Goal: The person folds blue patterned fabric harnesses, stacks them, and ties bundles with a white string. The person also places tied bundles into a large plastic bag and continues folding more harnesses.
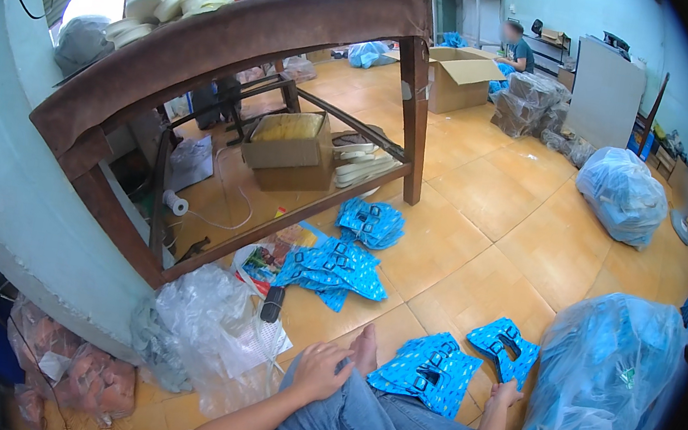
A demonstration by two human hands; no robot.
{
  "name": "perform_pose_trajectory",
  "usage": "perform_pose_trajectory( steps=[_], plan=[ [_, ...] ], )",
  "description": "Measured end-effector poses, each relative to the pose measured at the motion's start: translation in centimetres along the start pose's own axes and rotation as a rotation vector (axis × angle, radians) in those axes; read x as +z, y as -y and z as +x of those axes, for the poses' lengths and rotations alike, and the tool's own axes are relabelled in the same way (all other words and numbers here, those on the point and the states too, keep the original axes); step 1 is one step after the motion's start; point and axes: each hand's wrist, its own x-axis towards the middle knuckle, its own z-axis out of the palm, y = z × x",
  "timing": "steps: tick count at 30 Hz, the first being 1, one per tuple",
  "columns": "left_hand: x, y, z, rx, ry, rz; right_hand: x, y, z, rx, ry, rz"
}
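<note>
My right hand [503, 397] is closed on the lower edge of a blue patterned fabric piece [525, 353] with a black strap and buckle, low over the floor at my right. My left hand [324, 372] rests on my bent knee, fingers laid over the jeans; a small dark spot shows by its fingertips, too small to name. Between my hands, a stack of blue patterned fabric pieces [420, 359] with black buckles lies against my leg. Farther ahead sit two more piles, a spread one [336, 268] and a smaller one [371, 222].
A big clear bag [600, 392] of blue pieces stands close at right, another bag [621, 197] behind it. A brown table [256, 27] spans the left, with a carton [287, 150] beneath. Crumpled clear plastic [209, 328] lies left of me. Two people sit farther back.
</note>
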Motion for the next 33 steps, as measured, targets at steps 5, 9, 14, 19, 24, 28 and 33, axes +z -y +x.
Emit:
perform_pose_trajectory(
  steps=[5,9,14,19,24,28,33],
  plan=[
    [0.2,-0.1,0.1,-0.020,-0.015,0.013,-0.5,0.5,-7.8,-0.622,0.619,-0.312],
    [0.9,0.8,0.1,-0.054,0.079,0.036,-2.9,1.6,-15.8,-0.983,1.001,-0.597],
    [1.6,1.0,0.4,-0.015,0.070,0.018,-4.3,3.2,-18.5,-1.112,1.228,-0.923],
    [1.2,0.1,0.6,-0.020,0.095,0.025,-4.2,3.0,-18.8,-1.178,1.260,-1.172],
    [1.3,0.5,0.3,-0.015,0.065,0.035,-4.5,2.3,-19.5,-1.118,1.159,-1.114],
    [1.0,0.8,-0.5,-0.038,-0.028,-0.094,-5.9,4.3,-20.4,-1.176,1.085,-0.871],
    [-0.3,-2.5,-1.9,-0.274,0.046,-0.875,-7.8,9.0,-24.4,-1.339,0.837,-0.552]
  ],
)
